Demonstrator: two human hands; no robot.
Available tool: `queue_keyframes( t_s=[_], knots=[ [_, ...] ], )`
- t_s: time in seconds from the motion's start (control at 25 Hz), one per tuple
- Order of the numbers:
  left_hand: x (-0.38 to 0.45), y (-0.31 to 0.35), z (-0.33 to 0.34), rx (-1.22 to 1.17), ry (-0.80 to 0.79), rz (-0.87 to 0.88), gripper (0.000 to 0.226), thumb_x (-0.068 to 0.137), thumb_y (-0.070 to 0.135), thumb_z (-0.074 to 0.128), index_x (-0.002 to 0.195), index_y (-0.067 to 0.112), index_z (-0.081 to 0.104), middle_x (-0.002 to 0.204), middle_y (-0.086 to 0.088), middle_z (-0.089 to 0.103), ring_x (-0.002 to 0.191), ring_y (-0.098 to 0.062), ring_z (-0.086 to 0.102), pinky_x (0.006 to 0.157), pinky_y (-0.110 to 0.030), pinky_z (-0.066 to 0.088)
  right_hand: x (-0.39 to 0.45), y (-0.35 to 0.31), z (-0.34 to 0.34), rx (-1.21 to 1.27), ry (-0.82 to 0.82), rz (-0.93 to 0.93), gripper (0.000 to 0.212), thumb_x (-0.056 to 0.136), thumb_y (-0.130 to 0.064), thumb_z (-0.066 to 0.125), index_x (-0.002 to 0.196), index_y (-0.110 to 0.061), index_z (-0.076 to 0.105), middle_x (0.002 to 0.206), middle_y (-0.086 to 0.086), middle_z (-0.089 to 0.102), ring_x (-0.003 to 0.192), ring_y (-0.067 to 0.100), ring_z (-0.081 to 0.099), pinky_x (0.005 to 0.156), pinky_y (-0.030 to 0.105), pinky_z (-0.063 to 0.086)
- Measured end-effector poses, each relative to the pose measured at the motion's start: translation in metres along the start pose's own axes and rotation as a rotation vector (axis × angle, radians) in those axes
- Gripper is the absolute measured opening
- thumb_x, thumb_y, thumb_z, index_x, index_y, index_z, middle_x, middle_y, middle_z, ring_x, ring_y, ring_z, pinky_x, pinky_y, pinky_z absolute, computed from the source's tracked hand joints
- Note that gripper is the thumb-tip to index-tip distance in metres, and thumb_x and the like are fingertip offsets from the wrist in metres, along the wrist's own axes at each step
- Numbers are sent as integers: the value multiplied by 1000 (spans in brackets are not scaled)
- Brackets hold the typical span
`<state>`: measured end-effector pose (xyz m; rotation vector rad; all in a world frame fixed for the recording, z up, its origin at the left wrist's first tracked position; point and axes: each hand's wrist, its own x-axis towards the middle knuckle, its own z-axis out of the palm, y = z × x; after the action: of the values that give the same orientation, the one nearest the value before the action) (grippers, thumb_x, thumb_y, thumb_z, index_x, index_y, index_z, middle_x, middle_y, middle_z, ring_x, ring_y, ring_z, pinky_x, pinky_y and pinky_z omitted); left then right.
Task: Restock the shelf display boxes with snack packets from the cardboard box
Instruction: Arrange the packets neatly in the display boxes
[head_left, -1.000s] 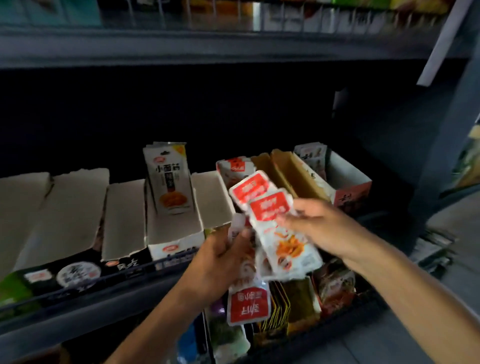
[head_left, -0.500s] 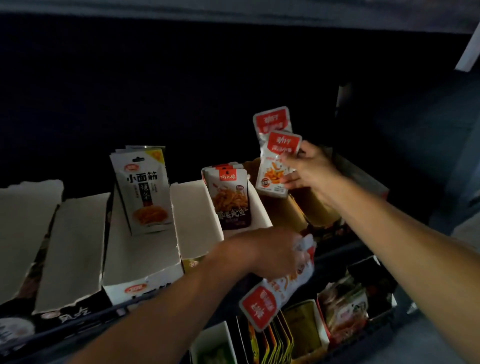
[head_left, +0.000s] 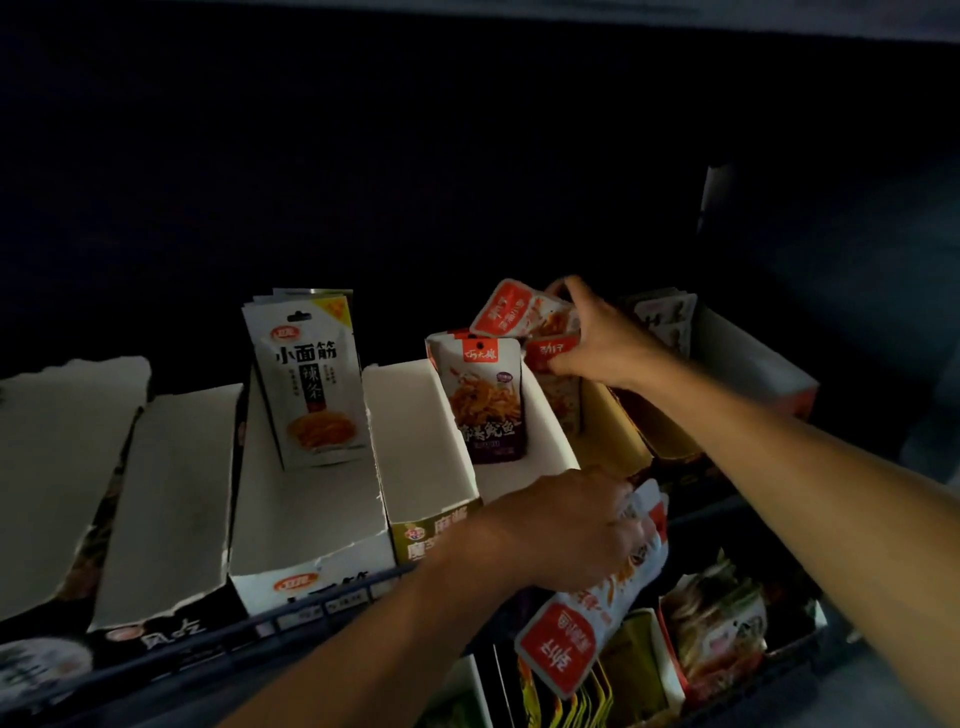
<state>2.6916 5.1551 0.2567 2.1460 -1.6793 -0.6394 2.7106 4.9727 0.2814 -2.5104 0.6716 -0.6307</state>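
- I am pinching two red-and-white foil snack packets (head_left: 524, 322) in my right hand (head_left: 597, 348), lowering them into the brown cardboard display box (head_left: 615, 421).
- My left hand (head_left: 566, 525) is gripping the spare red-and-white packets (head_left: 587, 618) below the shelf rail.
- Risk: the fanned packets are likely snagging the box wall, tipping or slipping.

The display boxes (head_left: 306, 514) are matt white cardboard with rough, torn upper edges, the snack packets (head_left: 311, 379) standing in them are smooth, glossy plastic film that catches the light, and the shelf's front rail (head_left: 311, 603) looks like dark coated metal wire.
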Motion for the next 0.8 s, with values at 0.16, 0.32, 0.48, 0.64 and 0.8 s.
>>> queue_keyframes(
  t_s=[0.16,0.32,0.48,0.64,0.8],
  knots=[
    [-2,2,0,-7,21,-3,18,104,37,43,92,24,39,117,-8,54,116,-27,55,81,-31,38,2,-2,-4,-263,62,-57,45,99,-41,49,137,-16,48,143,9,43,130,26,43,99,37,40],
    [-3,0,1,-37,16,-9,19,103,40,44,90,28,37,108,-2,51,114,-25,56,80,-30,40,-2,-6,-9,-119,116,-58,45,97,-22,57,140,-18,44,134,10,55,117,28,57,93,44,52],
    [-2,-1,1,-46,15,0,17,103,41,44,92,29,40,113,-1,54,115,-24,57,82,-31,42,13,-4,-7,40,128,48,5,92,-10,61,95,-7,61,103,16,67,96,30,65,81,43,55],
    [0,-3,2,-46,18,5,20,102,43,46,91,26,43,94,4,48,108,-24,60,80,-32,44,8,-3,-5,143,-61,104,38,92,-9,64,127,-15,54,123,6,62,110,21,60,89,33,49],
    [2,-6,4,-47,39,17,21,102,41,46,87,25,44,95,3,52,104,-22,60,83,-34,47,4,3,1,92,114,34,52,89,-21,70,136,-19,49,132,5,56,118,21,55,87,29,42]
  ],
)
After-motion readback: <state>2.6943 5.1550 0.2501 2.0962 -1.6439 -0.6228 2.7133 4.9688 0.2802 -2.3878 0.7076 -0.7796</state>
